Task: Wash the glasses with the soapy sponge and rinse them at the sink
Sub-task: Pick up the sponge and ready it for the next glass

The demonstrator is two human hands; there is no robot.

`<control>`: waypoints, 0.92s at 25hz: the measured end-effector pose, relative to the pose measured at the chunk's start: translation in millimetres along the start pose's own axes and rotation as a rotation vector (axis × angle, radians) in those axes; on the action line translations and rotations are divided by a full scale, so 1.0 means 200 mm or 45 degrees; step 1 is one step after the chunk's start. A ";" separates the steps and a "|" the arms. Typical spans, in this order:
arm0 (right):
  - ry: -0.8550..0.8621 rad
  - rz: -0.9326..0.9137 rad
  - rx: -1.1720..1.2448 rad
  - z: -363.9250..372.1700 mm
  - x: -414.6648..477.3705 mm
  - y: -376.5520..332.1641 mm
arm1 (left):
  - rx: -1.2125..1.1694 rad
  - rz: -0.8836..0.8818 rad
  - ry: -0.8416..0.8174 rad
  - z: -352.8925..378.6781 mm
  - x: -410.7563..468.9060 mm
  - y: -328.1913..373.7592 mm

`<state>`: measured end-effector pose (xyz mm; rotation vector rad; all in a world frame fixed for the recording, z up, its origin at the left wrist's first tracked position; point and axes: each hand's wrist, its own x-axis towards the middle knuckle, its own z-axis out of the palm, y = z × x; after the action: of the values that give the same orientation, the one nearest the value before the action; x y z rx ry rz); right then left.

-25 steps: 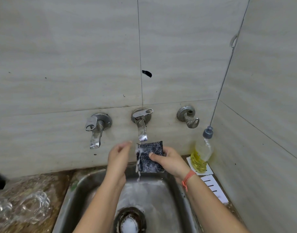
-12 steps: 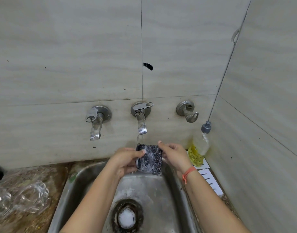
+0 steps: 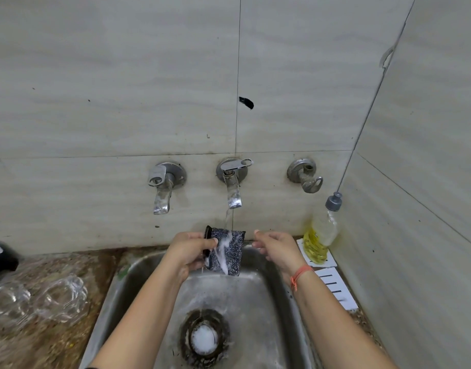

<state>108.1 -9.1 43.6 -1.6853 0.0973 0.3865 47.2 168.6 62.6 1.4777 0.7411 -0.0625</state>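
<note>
While the grip of the left hand [image 3: 189,251] pinched the foamy sponge [image 3: 229,251] under the running tap [image 3: 233,187] above the sink [image 3: 269,302], the grip of the right hand [image 3: 278,249] hung loosely curled and empty beside it, glasses [image 3: 55,296] lay on the surface [image 3: 29,344] leftward, and a bottle [image 3: 321,235] held yellow liquid.

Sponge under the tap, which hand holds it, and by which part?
The left hand grips the sponge by its left edge; the right hand is beside it, holding nothing.

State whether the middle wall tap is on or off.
On: water streams from the middle chrome wall tap onto the dark speckled sponge.
</note>
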 end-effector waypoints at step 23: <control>-0.092 -0.005 -0.037 0.11 0.02 -0.01 | -0.192 0.019 0.044 -0.20 -0.01 -0.02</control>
<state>108.7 13.3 42.6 -1.6983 0.0354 0.4473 27.6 204.4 62.4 1.3430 0.7465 0.0302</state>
